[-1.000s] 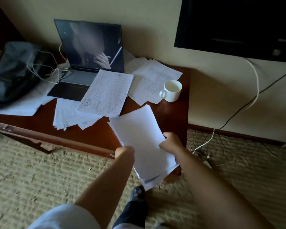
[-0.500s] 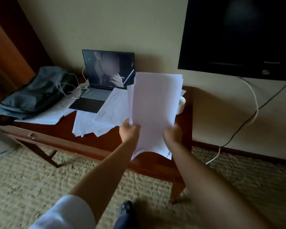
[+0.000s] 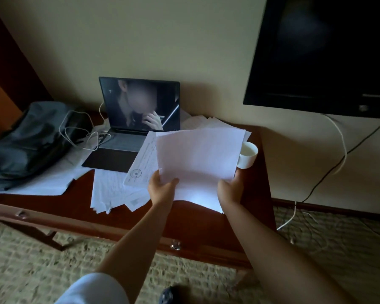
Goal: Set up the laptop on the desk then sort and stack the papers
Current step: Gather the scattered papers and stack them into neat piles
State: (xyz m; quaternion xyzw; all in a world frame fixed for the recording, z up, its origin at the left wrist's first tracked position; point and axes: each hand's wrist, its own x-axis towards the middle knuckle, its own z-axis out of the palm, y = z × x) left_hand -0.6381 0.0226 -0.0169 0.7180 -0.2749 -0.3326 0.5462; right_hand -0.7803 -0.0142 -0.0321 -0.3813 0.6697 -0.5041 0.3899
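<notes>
Both hands (image 3: 162,189) (image 3: 229,190) grip paper stack (image 3: 198,159) above desk (image 3: 79,198)

This looks like a hotel room or a bedroom at home, used as a makeshift workspace. A dark wooden desk (image 3: 206,218) with drawer pulls stands against a plain cream wall on patterned woven carpet (image 3: 31,270). A flat television (image 3: 320,53) hangs on the wall, cables trailing down to the floor. An open laptop (image 3: 132,126), loose papers (image 3: 116,189), a white mug (image 3: 248,154) and a grey bag (image 3: 29,139) crowd the desktop (nothing office-grade here).
</notes>
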